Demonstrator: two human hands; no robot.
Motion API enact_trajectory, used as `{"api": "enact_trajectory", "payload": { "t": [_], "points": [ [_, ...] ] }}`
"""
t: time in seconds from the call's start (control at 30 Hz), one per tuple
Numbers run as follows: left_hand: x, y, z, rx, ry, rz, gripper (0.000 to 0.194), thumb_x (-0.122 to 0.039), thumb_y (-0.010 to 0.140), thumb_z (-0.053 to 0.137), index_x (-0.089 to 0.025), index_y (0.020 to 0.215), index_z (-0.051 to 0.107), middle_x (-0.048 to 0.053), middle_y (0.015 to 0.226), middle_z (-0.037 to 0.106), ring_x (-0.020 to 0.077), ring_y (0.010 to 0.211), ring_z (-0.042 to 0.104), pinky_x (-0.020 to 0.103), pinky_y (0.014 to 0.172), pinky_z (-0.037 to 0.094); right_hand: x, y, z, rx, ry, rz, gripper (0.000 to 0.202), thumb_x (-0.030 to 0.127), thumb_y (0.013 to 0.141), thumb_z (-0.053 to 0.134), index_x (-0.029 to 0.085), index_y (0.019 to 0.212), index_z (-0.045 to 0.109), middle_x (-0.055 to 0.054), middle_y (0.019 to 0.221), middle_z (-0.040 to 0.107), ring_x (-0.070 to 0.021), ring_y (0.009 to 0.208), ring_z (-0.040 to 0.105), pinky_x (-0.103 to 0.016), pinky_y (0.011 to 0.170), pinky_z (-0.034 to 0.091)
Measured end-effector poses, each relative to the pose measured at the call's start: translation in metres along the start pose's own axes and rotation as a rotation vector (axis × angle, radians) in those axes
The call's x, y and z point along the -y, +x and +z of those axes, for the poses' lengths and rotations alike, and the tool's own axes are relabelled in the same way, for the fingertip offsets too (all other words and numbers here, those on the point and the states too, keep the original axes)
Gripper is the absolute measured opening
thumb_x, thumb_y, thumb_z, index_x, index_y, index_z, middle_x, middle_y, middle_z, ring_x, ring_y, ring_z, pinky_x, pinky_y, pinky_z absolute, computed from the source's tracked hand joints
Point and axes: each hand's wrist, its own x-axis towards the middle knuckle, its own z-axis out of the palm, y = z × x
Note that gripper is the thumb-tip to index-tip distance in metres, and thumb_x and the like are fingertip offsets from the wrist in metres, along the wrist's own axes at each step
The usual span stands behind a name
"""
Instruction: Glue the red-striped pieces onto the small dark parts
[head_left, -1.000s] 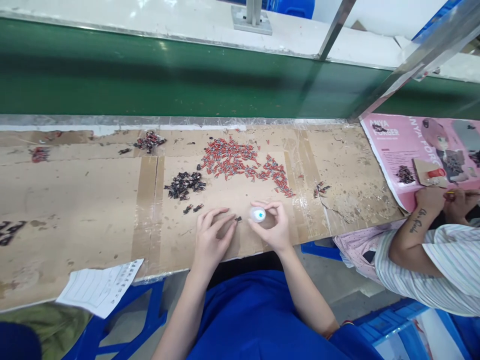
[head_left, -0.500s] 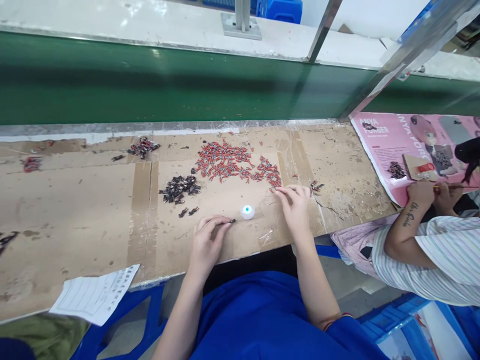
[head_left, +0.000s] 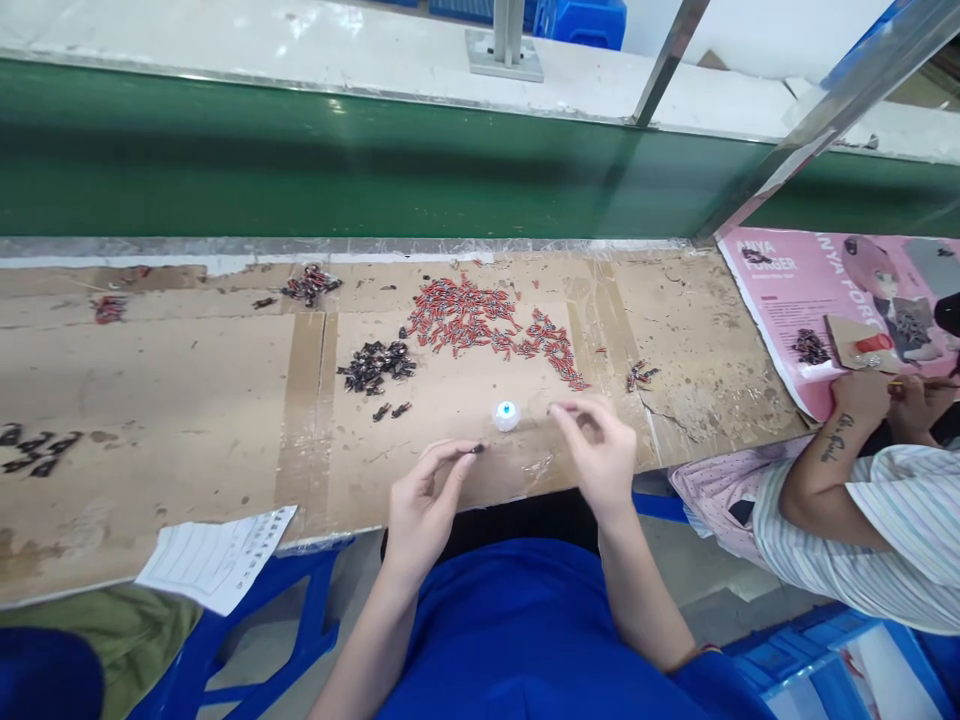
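Observation:
My left hand [head_left: 427,505] is closed near the table's front edge, with a small black part [head_left: 477,449] pinched between thumb and fingertips. To its right, my right hand [head_left: 601,455] is raised in a pinch; whatever its fingertips hold is too small to make out. Between the hands stands a small round whitish container [head_left: 506,417] with a blue centre. Beyond it spreads a heap of small red-and-metal pieces [head_left: 461,318], trailing off toward my right hand. A pile of black parts [head_left: 377,367] lies to the left, with two loose black parts [head_left: 391,411] in front.
Cardboard [head_left: 202,400] covers the table below a green panel [head_left: 337,170]. Smaller clusters lie far left and right of the heap. A paper sheet [head_left: 217,560] overhangs the front edge. At right, a co-worker's hands [head_left: 892,405] work over a pink poster [head_left: 787,320].
My right hand has drawn back from the edge of the red heap toward me. The left hand still pinches the black part, now slightly tipped up. The whole view has shifted a little.

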Motion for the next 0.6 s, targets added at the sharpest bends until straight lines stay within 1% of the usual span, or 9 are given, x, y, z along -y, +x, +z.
{"api": "enact_trajectory", "payload": {
  "t": [0.07,0.13,0.2,0.23,0.3,0.37,0.43,0.6],
  "points": [
    [-0.012,-0.005,0.004,0.026,-0.023,-0.031,0.013,-0.028,0.088,0.065,-0.020,0.093,0.074,0.006,0.091,0.076,0.0192,0.089,0.072,0.031,0.084,0.058,0.018,-0.022,0.004,0.004,0.147,0.106,0.005,0.025,0.084,0.070,0.023,0.084,0.074,-0.002,0.082,0.073,-0.0174,0.075,0.067,-0.031,0.071,0.055],
    [-0.020,-0.007,0.007,0.045,-0.013,-0.021,0.012,-0.027,0.087,0.065,-0.021,0.092,0.074,0.005,0.090,0.076,0.0187,0.087,0.072,0.030,0.082,0.059,0.031,-0.036,0.009,0.042,0.276,0.197,0.005,0.025,0.084,0.070,0.023,0.083,0.074,-0.003,0.088,0.076,-0.0186,0.086,0.071,-0.032,0.081,0.056],
    [-0.025,-0.008,0.009,0.049,0.016,0.019,0.011,-0.026,0.086,0.066,-0.022,0.091,0.075,0.005,0.091,0.074,0.0182,0.089,0.071,0.028,0.082,0.058,0.038,-0.042,0.013,0.081,0.395,0.292,0.004,0.026,0.082,0.070,0.023,0.082,0.073,-0.004,0.094,0.078,-0.0200,0.092,0.073,-0.034,0.087,0.057],
    [-0.026,-0.008,0.009,0.046,0.035,0.040,0.010,-0.026,0.086,0.067,-0.022,0.091,0.075,0.005,0.092,0.074,0.0180,0.090,0.070,0.028,0.082,0.058,0.039,-0.043,0.015,0.098,0.449,0.338,0.005,0.026,0.081,0.070,0.022,0.082,0.073,-0.004,0.095,0.079,-0.0203,0.091,0.074,-0.035,0.086,0.058],
    [-0.026,-0.009,0.010,0.044,0.066,0.068,0.010,-0.025,0.085,0.067,-0.023,0.092,0.075,0.005,0.094,0.073,0.0177,0.093,0.069,0.027,0.083,0.057,0.040,-0.043,0.017,0.123,0.532,0.416,0.006,0.028,0.080,0.071,0.022,0.082,0.072,-0.004,0.089,0.080,-0.0198,0.083,0.076,-0.034,0.082,0.061],
    [-0.025,-0.010,0.010,0.048,0.082,0.076,0.011,-0.024,0.086,0.067,-0.024,0.093,0.075,0.004,0.097,0.072,0.0175,0.096,0.069,0.026,0.085,0.057,0.040,-0.043,0.018,0.133,0.583,0.455,0.008,0.029,0.079,0.072,0.021,0.081,0.071,-0.004,0.084,0.080,-0.0192,0.076,0.076,-0.034,0.079,0.062],
    [-0.024,-0.011,0.011,0.055,0.079,0.074,0.012,-0.023,0.086,0.067,-0.024,0.094,0.075,0.004,0.098,0.072,0.0174,0.098,0.068,0.026,0.086,0.056,0.040,-0.044,0.019,0.127,0.605,0.469,0.010,0.030,0.078,0.073,0.020,0.080,0.071,-0.004,0.082,0.080,-0.0192,0.073,0.076,-0.035,0.079,0.063],
    [-0.027,-0.012,0.011,0.064,0.030,0.050,0.012,-0.022,0.086,0.067,-0.025,0.094,0.076,0.004,0.098,0.072,0.0170,0.098,0.068,0.026,0.087,0.056,0.037,-0.049,0.025,0.084,0.607,0.459,0.011,0.031,0.078,0.074,0.020,0.079,0.071,-0.004,0.080,0.079,-0.0203,0.075,0.076,-0.036,0.079,0.064]
  ]
}}
